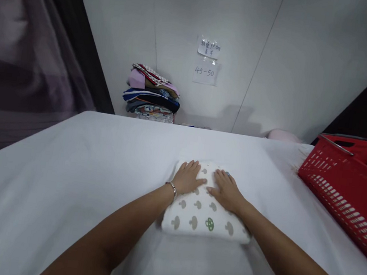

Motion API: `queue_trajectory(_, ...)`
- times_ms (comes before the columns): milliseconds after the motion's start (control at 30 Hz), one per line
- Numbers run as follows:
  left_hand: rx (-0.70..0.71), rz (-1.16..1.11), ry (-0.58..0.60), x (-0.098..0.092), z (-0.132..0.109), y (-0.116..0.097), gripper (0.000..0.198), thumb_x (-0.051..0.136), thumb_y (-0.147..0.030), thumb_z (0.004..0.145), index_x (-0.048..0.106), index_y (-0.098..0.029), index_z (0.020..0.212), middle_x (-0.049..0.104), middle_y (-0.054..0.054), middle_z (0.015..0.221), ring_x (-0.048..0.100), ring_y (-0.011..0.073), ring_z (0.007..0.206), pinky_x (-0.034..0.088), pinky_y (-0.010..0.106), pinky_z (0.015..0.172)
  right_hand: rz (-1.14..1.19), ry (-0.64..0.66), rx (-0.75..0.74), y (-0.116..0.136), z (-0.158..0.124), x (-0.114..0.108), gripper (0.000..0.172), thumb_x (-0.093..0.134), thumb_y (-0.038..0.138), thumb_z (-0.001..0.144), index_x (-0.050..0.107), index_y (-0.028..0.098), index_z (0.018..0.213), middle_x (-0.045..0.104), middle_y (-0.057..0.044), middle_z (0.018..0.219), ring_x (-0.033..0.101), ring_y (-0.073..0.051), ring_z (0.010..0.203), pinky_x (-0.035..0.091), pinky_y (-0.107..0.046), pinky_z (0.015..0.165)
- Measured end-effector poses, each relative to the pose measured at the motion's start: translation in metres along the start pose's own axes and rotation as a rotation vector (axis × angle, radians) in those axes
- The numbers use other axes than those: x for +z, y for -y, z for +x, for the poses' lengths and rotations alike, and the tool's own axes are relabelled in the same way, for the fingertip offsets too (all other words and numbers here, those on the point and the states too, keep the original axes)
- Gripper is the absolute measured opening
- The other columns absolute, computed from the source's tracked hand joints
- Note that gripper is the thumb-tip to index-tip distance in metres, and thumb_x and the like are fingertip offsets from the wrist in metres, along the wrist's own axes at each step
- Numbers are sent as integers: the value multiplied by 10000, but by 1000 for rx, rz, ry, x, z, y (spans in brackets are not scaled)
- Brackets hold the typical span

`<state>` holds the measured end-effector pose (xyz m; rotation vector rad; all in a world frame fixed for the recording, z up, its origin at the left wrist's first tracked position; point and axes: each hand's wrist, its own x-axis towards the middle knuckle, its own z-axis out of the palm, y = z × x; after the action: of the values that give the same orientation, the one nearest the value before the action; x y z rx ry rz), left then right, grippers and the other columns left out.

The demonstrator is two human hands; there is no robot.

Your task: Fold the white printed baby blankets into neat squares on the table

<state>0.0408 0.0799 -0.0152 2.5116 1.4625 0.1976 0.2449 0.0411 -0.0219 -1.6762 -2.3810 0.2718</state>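
Observation:
A folded white cloth [204,218] printed with grey mushrooms and one green mushroom lies on the white-covered table [116,155] in front of me. My left hand [188,178] rests flat on its upper left part, fingers spread, a bracelet on the wrist. On the upper right part my right hand [226,190] lies flat with its fingers stretched out. The two thumbs point toward each other with a small gap between them. Neither hand grips anything.
A red plastic basket [360,194] with a metal handle stands at the right. Beyond the table's far edge is a stack of folded clothes [151,94]. Paper signs [205,71] hang on the wall, and a curtain [28,52] hangs at the left.

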Motion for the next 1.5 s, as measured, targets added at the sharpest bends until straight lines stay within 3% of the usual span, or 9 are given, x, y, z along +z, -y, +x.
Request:
queue_trajectory(267, -5, 46, -31, 2, 0, -2, 686, 290, -576, 903, 336, -139, 1430, 246, 112, 1539, 152, 263, 1434, 114, 459, 1157, -23, 159, 110, -2, 14, -8, 770, 202, 646, 901, 266, 137, 1477, 162, -127, 1558, 104, -268, 1438, 117, -515, 1130)
queue_trajectory(500, 6, 71, -49, 6, -1, -1, 666, 286, -548, 914, 336, -130, 1431, 258, 115, 1534, 164, 260, 1432, 113, 454, 1161, -66, 149, 168, -10, 38, -4, 815, 210, 669, 888, 212, 116, 1488, 115, -121, 1569, 48, -262, 1443, 111, -504, 1131)
queue_trajectory(667, 33, 47, -6, -6, -3, -2, 639, 278, -534, 921, 336, -148, 1427, 241, 100, 1542, 165, 251, 1431, 124, 446, 1161, -56, 149, 159, -19, 45, 5, 832, 166, 691, 879, 185, 133, 1496, 88, -109, 1575, 21, -255, 1445, 131, -488, 1128)
queue_trajectory(800, 14, 37, 8, -16, -16, -8, 653, 313, -549, 903, 343, -151, 1421, 211, 99, 1552, 110, 251, 1443, 104, 447, 1167, -70, 158, 162, -19, 44, 4, 822, 169, 681, 883, 189, 130, 1492, 83, -115, 1575, 24, -254, 1445, 135, -489, 1129)
queue_trajectory(967, -64, 61, -3, -5, -39, -10, 703, 282, -600, 888, 294, -178, 1450, 204, 77, 1557, 114, 254, 1442, 88, 461, 1167, -81, 182, 146, -14, 46, -7, 763, 244, 639, 896, 236, 140, 1473, 112, -122, 1573, 53, -274, 1442, 165, -483, 1124)
queue_trajectory(1100, -87, 79, 13, 4, -38, -6, 722, 262, -613, 882, 272, -181, 1461, 191, 65, 1561, 108, 253, 1443, 76, 460, 1167, -5, 167, 143, -7, 25, -25, 683, 213, 598, 920, 287, 180, 1456, 160, -113, 1565, 82, -285, 1438, 171, -502, 1119)
queue_trajectory(1267, -71, 68, 7, 6, -32, -2, 726, 258, -617, 882, 286, -170, 1453, 191, 78, 1560, 115, 254, 1441, 80, 463, 1161, 53, 22, 93, 22, -50, -38, 740, 200, 646, 911, 273, 163, 1466, 201, -116, 1555, 97, -283, 1435, 110, -464, 1138)
queue_trajectory(1367, -61, 64, 15, 5, -28, -1, 717, 286, -607, 883, 299, -160, 1444, 191, 96, 1558, 116, 270, 1438, 81, 480, 1153, -16, 97, -30, 43, -79, -33, 703, 244, 655, 904, 376, 187, 1411, 330, -117, 1501, 210, -277, 1404, 145, -450, 1122)
queue_trajectory(1500, -74, 35, 59, -10, -28, -5, 660, 318, -561, 904, 313, -162, 1430, 216, 114, 1548, 150, 283, 1429, 116, 488, 1141, -46, 213, -59, 55, -72, -27, 581, 254, 601, 927, 504, 218, 1285, 466, -106, 1400, 363, -260, 1320, 273, -417, 1052)
